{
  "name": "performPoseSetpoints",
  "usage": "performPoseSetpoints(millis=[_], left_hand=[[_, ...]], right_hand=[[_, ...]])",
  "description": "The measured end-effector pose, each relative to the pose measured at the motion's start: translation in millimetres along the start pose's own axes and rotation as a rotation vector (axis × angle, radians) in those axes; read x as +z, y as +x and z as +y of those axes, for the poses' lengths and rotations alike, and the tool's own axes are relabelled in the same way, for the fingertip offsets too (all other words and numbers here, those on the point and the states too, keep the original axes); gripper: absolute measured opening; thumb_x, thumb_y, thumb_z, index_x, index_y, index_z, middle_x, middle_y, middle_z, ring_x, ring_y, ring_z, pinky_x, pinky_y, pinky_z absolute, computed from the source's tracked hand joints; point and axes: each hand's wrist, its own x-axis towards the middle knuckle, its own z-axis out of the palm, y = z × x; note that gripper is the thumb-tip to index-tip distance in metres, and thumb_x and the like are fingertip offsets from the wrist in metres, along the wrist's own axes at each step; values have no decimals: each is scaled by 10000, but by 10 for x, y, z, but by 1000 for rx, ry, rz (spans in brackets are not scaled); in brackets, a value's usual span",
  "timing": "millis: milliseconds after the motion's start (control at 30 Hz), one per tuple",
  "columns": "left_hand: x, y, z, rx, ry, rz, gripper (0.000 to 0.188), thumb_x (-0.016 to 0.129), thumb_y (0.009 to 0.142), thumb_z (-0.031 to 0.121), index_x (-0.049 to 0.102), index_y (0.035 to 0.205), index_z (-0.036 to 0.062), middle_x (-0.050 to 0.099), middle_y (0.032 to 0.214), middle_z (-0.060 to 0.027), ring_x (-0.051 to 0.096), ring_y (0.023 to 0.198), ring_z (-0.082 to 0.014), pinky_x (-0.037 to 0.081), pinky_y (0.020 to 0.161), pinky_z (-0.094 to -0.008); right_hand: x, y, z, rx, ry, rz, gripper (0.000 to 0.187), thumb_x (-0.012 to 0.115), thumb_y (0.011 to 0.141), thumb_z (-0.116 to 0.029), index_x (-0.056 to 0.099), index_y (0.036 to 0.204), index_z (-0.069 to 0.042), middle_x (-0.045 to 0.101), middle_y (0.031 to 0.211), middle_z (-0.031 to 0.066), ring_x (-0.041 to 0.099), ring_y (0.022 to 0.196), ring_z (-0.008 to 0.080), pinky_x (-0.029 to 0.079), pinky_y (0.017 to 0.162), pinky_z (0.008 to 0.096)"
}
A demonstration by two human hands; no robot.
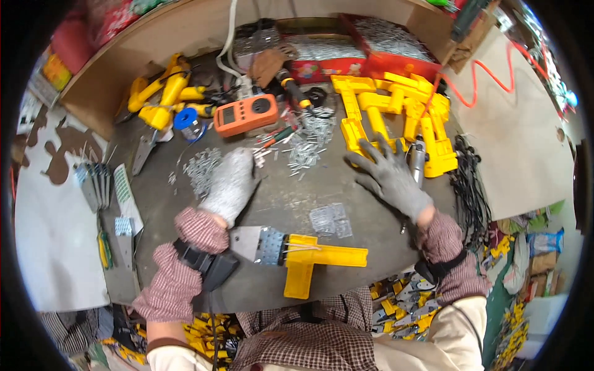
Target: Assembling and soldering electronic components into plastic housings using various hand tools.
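Note:
My left hand (232,182), in a pale grey glove, is beside a pile of small screws (201,171). Its fingers are bunched together and turned down, so whatever they hold is hidden. My right hand (390,176), gloved in grey, has its fingers spread over the edge of the yellow plastic shells (396,105). Next to it lies a silver power screwdriver (418,162). Between my forearms rests a yellow T-shaped handle half (301,266) with a dotted blue-grey plate (263,244) attached. Small clear plastic parts (331,219) lie just beyond it.
An orange multimeter (246,115), a blue spool (189,125) and yellow tools (170,93) are toward the back. Red boxes of screws (396,43) line the back wall. Black cables (468,179) lie at the right, and metal plates (127,210) at the left.

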Motion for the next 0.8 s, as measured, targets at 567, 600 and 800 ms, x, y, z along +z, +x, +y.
performPoseSetpoints(millis=[567,600,800], left_hand=[[-168,-1011,193,-24,-742,-39,86,594,939,-21,655,995,2,645,968,-142,646,896,-265,513,827,-343],[-175,-1059,212,-27,-710,-7,90,593,939,-17,652,1001,10,646,960,-147,650,884,-274,519,812,-351],[-247,-1366,210,-98,-517,36,118,539,971,-2,633,1039,23,634,950,-160,660,875,-318,527,784,-380]], right_hand=[[-506,-1866,2063,988,-288,345,306,515,1025,-304,620,1190,-68,687,1000,272,662,918,477,530,803,542],[-602,-1690,1934,910,-355,506,284,500,1031,-272,607,1205,-75,691,967,264,661,887,493,518,786,570],[-1357,-957,437,893,1511,281,340,503,1055,-273,563,1298,-43,431,627,-96,329,492,-21,235,419,167]])
